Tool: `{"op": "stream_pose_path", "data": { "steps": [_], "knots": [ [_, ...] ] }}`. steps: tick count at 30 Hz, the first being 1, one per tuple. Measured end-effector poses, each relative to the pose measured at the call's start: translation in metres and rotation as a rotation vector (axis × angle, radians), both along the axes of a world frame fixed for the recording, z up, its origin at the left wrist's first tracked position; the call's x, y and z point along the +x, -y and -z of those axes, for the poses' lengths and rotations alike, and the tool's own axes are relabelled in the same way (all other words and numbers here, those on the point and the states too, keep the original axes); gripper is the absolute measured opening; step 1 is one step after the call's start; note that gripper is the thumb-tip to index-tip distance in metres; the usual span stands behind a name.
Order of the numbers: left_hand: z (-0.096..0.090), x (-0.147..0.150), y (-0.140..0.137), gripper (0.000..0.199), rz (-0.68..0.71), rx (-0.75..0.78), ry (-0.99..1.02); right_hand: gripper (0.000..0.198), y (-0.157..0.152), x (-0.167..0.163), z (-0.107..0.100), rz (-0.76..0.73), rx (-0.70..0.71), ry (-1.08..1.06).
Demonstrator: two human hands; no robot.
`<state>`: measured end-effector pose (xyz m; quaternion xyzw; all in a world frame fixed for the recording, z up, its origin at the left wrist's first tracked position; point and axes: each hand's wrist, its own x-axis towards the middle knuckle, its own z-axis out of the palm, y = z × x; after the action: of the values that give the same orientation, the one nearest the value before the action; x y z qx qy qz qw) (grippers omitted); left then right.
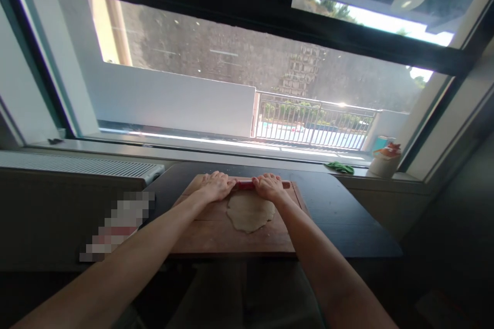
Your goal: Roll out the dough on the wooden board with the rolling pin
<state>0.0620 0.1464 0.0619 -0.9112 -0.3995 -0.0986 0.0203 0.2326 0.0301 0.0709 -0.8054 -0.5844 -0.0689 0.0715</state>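
A reddish rolling pin (244,184) lies crosswise near the far edge of a wooden board (204,236). My left hand (218,185) rests over its left part, fingers curled down on it. Over the right part sits my right hand (268,185), closed on the pin in the same way; the pin's right end sticks out past it. Just on the near side of the pin, a flat, pale sheet of dough (250,212) with an uneven rim is spread on the board. Both palms hide much of the pin.
The board stands on a dark table (339,216) before a wide window. On the sill are a green cloth (339,167) and a pale container (384,163). A radiator (85,167) is at the left, with a blurred-out patch (119,226) beside the table.
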Motion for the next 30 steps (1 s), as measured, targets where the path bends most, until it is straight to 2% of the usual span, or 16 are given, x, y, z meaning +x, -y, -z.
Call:
{"op": "stream_pose_path", "data": {
  "steps": [4,8,11,17,20,25,30],
  "knots": [
    [-0.005,0.015,-0.015,0.065,-0.027,-0.039,-0.008,0.033,-0.020,0.008,-0.004,0.027,-0.042,-0.006],
    [-0.008,0.013,-0.011,0.058,-0.001,-0.053,-0.004,0.034,-0.022,0.009,-0.003,0.026,-0.051,-0.005],
    [-0.009,0.000,0.001,0.053,0.056,-0.030,0.028,0.035,-0.007,0.003,-0.001,0.001,-0.030,-0.001],
    [-0.005,-0.030,0.034,0.045,0.163,0.044,0.110,0.043,0.041,-0.015,0.005,-0.032,0.063,0.013],
    [0.001,-0.039,0.041,0.042,0.189,0.067,0.123,0.044,0.049,-0.017,0.006,-0.042,0.074,0.013],
    [0.004,-0.030,0.027,0.042,0.154,0.045,0.123,0.041,0.021,-0.010,0.003,-0.023,0.028,0.014],
    [0.001,-0.004,0.001,0.044,0.010,-0.006,0.114,0.034,-0.024,-0.002,0.000,0.019,-0.034,0.018]
  ]
}}
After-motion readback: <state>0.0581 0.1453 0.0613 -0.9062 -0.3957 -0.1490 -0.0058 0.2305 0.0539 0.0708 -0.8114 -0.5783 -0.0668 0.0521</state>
